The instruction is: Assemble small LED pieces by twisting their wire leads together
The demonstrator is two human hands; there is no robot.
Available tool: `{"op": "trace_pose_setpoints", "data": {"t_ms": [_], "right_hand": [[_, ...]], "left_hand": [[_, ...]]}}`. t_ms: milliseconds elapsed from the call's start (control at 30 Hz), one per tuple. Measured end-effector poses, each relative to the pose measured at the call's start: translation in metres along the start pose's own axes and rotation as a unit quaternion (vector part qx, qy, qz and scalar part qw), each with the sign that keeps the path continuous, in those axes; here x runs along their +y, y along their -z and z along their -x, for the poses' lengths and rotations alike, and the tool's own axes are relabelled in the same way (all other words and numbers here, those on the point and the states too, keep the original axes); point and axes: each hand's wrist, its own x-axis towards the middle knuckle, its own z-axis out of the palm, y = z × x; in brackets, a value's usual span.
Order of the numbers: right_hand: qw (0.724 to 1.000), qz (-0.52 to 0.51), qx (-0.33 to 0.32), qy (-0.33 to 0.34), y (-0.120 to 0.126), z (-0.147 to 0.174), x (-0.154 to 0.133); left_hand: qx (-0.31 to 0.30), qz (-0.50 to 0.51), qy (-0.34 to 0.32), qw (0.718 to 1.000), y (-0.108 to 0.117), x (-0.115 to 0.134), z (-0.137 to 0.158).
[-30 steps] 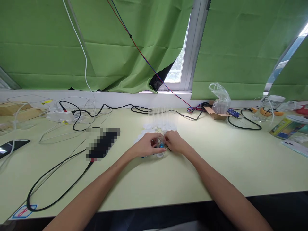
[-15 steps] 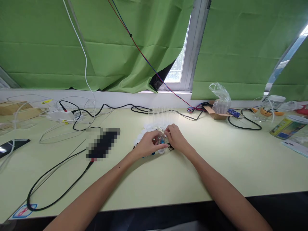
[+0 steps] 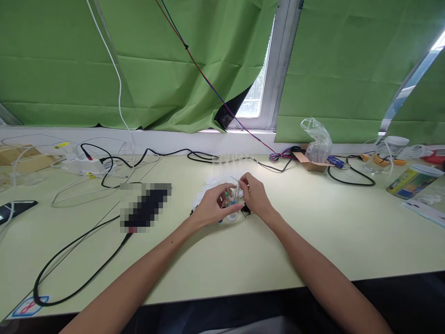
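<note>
My left hand curves around a small clear container, thumb in front and fingers behind. The container stands upright on the table, with something blue and several thin sticks inside it. To its right, above the rim, my right hand is closed in a pinch on a thin stick that tilts up to the left. What the stick is made of is too small to tell. Several white round pieces lie behind my left hand. A small black item sits under my right hand.
Clear upright tubes stand behind the hands. A blurred dark device with a black cable lies to the left. At the back right are a cardboard box holding a plastic bag and a yellow-labelled jar.
My right hand has risen slightly, and the stick in its fingers now shows, tilted above the container. My left hand stays around the container. The view has shifted slightly.
</note>
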Motion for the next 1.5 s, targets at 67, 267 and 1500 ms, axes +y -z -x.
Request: {"op": "trace_pose_setpoints", "data": {"t_ms": [67,267,1500], "right_hand": [[1.0,-0.021,0.022,-0.003,0.001,0.0,-0.003],[0.995,-0.04,0.094,0.01,0.007,0.0,-0.019],[0.958,-0.217,0.186,-0.036,0.01,-0.001,-0.026]], "left_hand": [[0.03,0.016,-0.006,0.999,0.0,0.0,0.0],[0.112,0.032,-0.034,0.993,0.003,-0.003,-0.001],[0.027,0.053,-0.019,0.998,-0.002,-0.003,0.0]]}}
